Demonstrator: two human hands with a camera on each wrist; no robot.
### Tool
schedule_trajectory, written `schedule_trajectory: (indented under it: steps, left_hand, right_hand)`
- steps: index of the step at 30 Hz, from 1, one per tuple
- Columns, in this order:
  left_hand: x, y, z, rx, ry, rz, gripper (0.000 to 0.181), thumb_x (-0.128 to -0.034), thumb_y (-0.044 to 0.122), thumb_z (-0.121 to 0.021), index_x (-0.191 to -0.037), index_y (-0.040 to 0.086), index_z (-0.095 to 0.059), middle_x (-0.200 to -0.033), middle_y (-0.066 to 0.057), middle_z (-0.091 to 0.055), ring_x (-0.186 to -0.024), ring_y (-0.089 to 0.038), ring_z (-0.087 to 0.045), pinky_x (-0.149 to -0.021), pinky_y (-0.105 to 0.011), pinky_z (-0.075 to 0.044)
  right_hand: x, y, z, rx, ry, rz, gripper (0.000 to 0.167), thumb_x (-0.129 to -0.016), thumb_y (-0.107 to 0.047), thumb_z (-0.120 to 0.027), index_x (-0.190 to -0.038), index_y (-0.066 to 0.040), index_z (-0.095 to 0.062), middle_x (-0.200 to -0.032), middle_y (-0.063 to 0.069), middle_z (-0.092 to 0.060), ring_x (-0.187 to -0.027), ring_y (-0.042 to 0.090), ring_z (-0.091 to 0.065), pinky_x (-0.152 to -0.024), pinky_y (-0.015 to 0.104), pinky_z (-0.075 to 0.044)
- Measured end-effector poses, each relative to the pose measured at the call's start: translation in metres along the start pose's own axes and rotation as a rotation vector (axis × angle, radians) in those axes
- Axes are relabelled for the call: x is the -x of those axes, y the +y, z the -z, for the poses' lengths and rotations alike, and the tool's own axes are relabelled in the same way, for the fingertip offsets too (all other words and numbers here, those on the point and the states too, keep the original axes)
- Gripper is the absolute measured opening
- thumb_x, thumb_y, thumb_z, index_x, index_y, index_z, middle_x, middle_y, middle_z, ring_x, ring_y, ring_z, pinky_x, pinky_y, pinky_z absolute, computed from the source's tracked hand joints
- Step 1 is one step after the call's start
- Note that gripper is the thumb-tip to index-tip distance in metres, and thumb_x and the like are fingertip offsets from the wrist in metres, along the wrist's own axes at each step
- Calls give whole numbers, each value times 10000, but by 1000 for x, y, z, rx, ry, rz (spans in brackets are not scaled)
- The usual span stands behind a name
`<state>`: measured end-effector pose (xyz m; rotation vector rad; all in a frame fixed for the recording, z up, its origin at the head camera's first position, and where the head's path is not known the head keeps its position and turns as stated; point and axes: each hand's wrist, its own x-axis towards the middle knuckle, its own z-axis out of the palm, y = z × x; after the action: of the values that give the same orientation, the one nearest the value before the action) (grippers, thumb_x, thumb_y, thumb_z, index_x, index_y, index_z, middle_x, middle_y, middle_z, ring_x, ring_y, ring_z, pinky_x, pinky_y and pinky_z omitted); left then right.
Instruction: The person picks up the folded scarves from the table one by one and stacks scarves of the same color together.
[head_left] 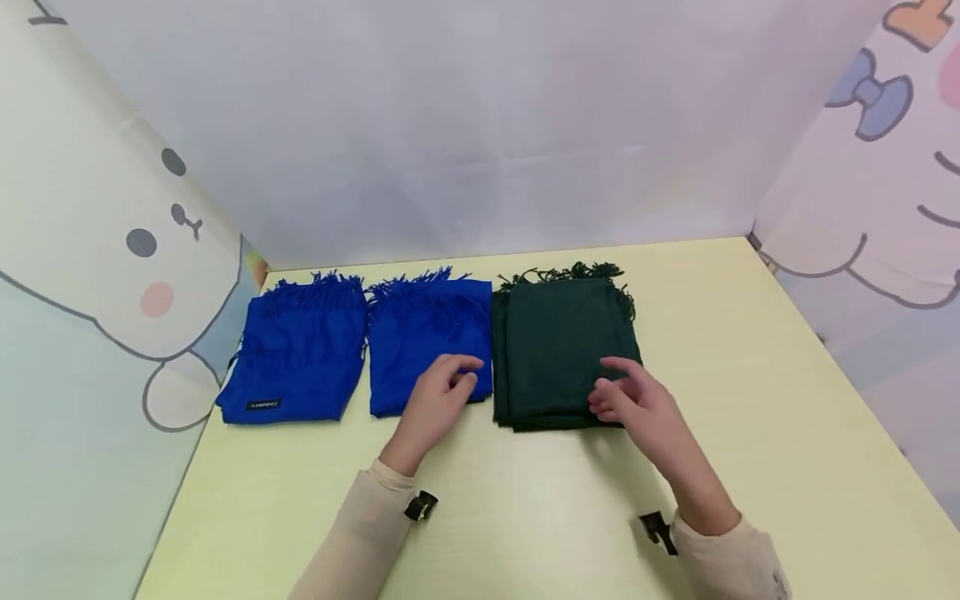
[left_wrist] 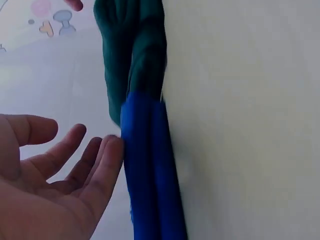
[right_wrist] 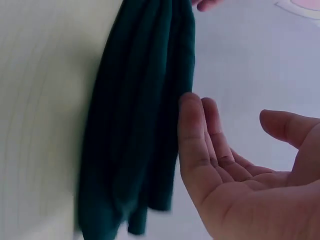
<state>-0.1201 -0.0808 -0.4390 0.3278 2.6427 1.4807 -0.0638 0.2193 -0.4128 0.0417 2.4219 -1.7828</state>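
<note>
Three folded fringed scarves lie in a row on the table. At the left is a blue scarf with a black label near its front edge; beside it lies another blue scarf. The dark green scarf is at the right, folded in several layers. My left hand is over the front right corner of the middle blue scarf, fingers loosely bent and holding nothing. In the left wrist view its fingertips come up against the blue scarf's edge. My right hand is at the green scarf's front right corner, fingers relaxed around no object.
The pale yellow table runs back to a white cloth wall. Cartoon-printed cloths hang at both sides. A black strap is on the left wrist and another black strap on the right.
</note>
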Motion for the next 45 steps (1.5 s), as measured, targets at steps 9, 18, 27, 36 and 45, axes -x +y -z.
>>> schedule_trajectory:
  steps: [9,18,27,36,45]
  left_hand:
    - [8,-19,40,-102,196,41,286,-999,226,-560,-1237,120,-678,-1360,-42,-512,-1282,-274,-478,-1036,-517,-407]
    - [25,-30,58,-43,187,196,405,-998,220,-553,-1386,105,-551,-1530,-145,-314,-1309,-375,-417,-1064,-582,-353]
    - [31,-40,61,325,187,315,466,-1015,134,-502,-1468,83,-411,-1617,-127,-200,-1461,-314,-239,-1159,-536,-258]
    - [30,-51,57,706,214,353,423,-1003,34,-470,-1425,5,-455,-1623,-75,-191,-1323,-252,-317,-991,-384,-369]
    - [26,-49,53,958,212,373,515,-969,-18,-496,-1470,83,-439,-1313,-38,-312,-880,-133,-423,-737,-252,-446]
  right_hand:
    - [-25,-11,-44,-105,-137,12,454,-1038,-304,-537,-1396,-27,-503,-1220,219,-624,-1000,339,-649,-856,337,-570]
    - [-32,-22,-79,-163,-241,-125,545,-1023,-285,-565,-1494,-82,-380,-1206,256,-604,-828,309,-700,-776,410,-594]
    - [-30,-17,-106,-209,-303,-201,643,-1016,-250,-567,-1562,-157,-241,-1262,267,-590,-833,323,-721,-772,406,-599]
    - [-36,-9,-125,-285,-329,-179,613,-1029,-223,-551,-1557,-137,-253,-1341,280,-497,-1062,352,-681,-934,423,-545]
    - [-40,-11,-135,-313,-396,-167,635,-1019,-249,-565,-1564,-162,-252,-1259,286,-534,-1129,375,-648,-1004,454,-497]
